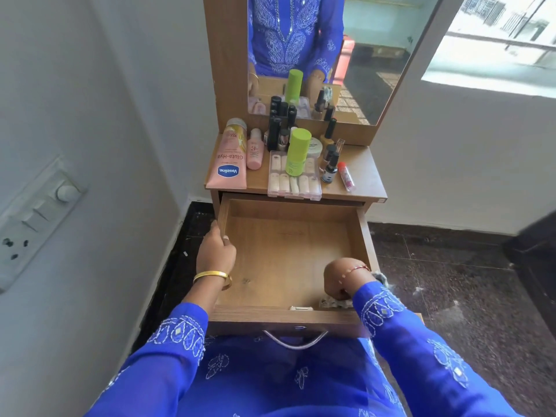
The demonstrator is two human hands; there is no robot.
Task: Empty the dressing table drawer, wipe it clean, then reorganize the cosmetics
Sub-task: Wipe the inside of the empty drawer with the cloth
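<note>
In the drawer [288, 251], emptied, your right hand [341, 279] curls around the cloth [334, 303], left hand [215, 252] gripping the side wall; wiping step, sweep the remaining floor next.

I see my blue white-embroidered sleeve [400, 323], a gold bangle [212, 276], and a pale speckled cloth [334, 303] under my fingers.

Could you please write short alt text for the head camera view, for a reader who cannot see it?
A person's right hand grips a cloth in the near right corner of an emptied, pulled-out wooden drawer, while the left hand holds its left wall. Cosmetics crowd the dressing table top below a mirror.
</note>
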